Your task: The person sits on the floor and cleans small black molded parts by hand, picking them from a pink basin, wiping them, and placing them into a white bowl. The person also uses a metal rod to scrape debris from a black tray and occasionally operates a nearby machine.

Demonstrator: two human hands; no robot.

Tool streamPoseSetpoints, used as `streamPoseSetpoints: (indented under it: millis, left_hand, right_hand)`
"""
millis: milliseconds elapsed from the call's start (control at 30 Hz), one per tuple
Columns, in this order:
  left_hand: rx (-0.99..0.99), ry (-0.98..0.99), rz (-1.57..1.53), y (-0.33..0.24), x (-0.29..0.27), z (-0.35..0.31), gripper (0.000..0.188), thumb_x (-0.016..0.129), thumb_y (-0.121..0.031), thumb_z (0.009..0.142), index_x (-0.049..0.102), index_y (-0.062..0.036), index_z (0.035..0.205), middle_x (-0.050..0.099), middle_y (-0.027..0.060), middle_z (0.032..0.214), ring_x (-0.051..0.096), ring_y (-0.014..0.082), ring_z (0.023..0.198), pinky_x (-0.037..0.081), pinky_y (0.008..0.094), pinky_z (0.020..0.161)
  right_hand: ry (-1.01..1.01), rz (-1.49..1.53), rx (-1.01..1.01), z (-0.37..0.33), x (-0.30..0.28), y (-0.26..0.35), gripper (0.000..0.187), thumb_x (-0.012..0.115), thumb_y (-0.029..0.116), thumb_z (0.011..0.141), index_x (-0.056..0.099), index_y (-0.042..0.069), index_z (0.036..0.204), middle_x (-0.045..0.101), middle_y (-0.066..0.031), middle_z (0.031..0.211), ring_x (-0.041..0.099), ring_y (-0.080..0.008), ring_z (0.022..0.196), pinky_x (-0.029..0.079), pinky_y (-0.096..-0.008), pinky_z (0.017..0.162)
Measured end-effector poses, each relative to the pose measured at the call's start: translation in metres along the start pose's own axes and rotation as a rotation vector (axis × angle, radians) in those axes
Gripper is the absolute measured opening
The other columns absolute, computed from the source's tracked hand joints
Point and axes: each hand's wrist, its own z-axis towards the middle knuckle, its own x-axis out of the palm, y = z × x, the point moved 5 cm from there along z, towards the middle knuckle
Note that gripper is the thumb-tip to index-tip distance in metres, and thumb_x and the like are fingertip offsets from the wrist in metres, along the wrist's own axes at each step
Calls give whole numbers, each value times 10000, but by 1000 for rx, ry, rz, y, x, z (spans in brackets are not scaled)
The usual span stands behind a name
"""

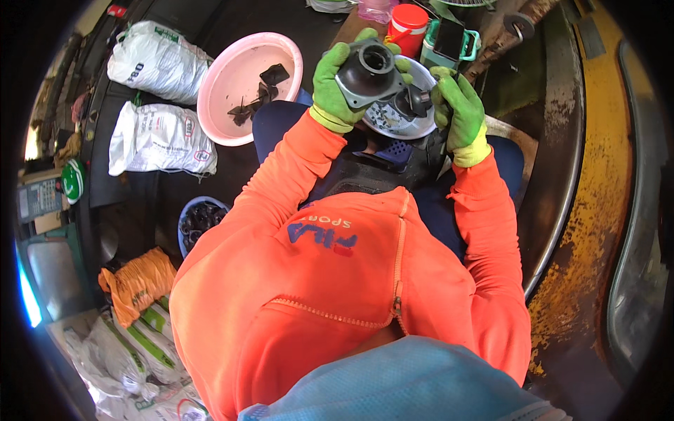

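My left hand (330,88), in a green glove with a yellow cuff, is closed around a black molded part (366,78). The part has a round hollow neck and a wider flanged base; its neck opening faces up. To its right my right hand (461,112), gloved alike, has its fingers curled together. Something thin and dark may be between them, but I cannot make it out. Below and between the hands is a white bowl (382,128) with another black part (413,102) and small dark bits in it. Both hands are above my lap.
A pink basin (213,91) with several black pieces stands at the left, beside two white sacks (158,63). A blue basin (184,235) of black parts and an orange bag (144,284) are nearer. Beyond my hands stand a red-and-white jug (407,29) and a teal basket (469,43).
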Motion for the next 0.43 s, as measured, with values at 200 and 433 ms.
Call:
streamPoseSetpoints:
  millis: [200, 433]
  left_hand:
    - [148, -137, 382, -41, 0, -26, 429, 405, -254, 1001, 508, 41, 1294, 590, 195, 1250, 605, 296, 1123, 471, 409, 1003]
    - [577, -212, 2141, -207, -1, -147, 659, 702, -333, 845, 416, -118, 1398, 482, 135, 1337, 515, 305, 1191, 439, 402, 996]
  right_hand:
    - [-54, -29, -67, 17, -16, -10, 287, 562, 270, 956, 644, 37, 1101, 487, 49, 720, 387, -39, 556, 274, -205, 480]
    - [133, -180, 45, 24, -27, -25, 373, 549, 320, 953, 627, 27, 1170, 539, 41, 795, 490, -37, 660, 387, -186, 542]
